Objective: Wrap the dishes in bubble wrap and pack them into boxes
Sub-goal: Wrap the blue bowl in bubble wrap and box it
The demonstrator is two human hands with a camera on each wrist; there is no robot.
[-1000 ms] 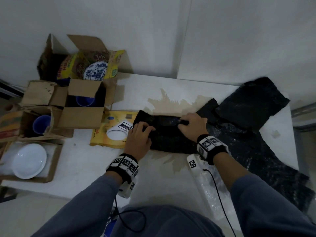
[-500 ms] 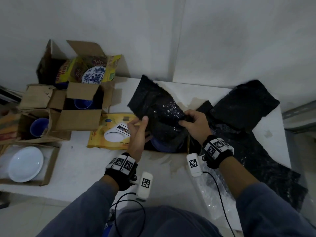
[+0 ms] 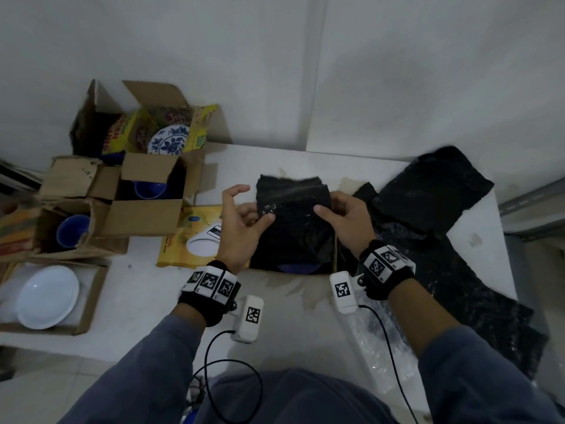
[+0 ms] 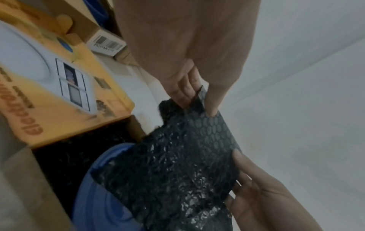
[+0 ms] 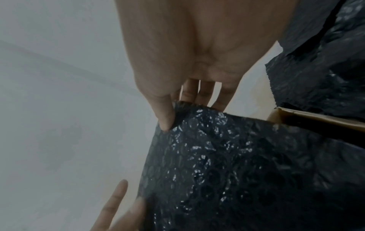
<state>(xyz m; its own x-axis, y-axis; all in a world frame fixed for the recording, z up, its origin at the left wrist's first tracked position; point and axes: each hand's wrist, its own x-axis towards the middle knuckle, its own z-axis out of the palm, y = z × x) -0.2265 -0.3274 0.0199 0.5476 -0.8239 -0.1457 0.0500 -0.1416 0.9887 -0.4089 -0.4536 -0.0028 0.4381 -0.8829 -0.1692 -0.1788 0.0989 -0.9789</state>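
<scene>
The black bubble wrap sheet is held upright over the blue dish in the open box, pinched at 9 o'clock by the left hand and at 3 o'clock by the right hand; the dish lies directly below, toward 6 o'clock.

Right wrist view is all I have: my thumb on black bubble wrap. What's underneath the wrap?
Observer: A blue dish, sitting in the box below the wrap.
Operator: Is the left hand gripping too?
Observer: Yes, the left hand pinches the wrap's left edge between thumb and fingers.
Operator: Any dishes unwrapped?
Observer: A white plate lies bare in the left box.
</scene>
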